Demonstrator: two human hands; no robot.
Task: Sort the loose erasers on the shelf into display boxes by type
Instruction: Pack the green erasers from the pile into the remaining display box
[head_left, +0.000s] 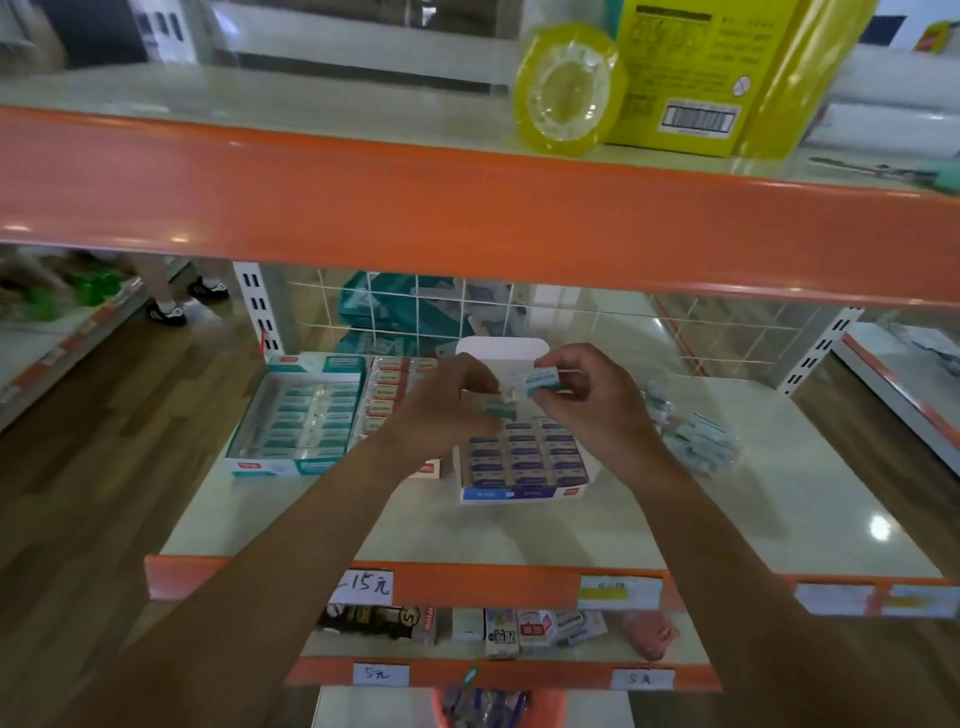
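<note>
My left hand (447, 402) pinches a green-sleeved eraser (501, 408) above the middle shelf. Just to its right, my right hand (587, 395) grips a blue-and-white eraser (543, 380); the two erasers nearly touch. Below them stands a blue display box (524, 493) filled with rows of blue-sleeved erasers, its white lid flap (501, 347) upright behind. At the left sits a teal display box (270, 467) with green-sleeved erasers. Between the two boxes a red-labelled box (387, 395) is partly hidden by my left arm. A pile of loose wrapped erasers (691, 434) lies right of the blue box.
An orange shelf beam (467, 218) runs overhead, with yellow tape rolls (566, 88) above it. A wire grid back panel (727, 332) closes the shelf's rear. The orange front lip (467, 584) carries price tags. Small stationery goods (498, 629) fill the lower shelf. A person's feet (166, 312) stand far left.
</note>
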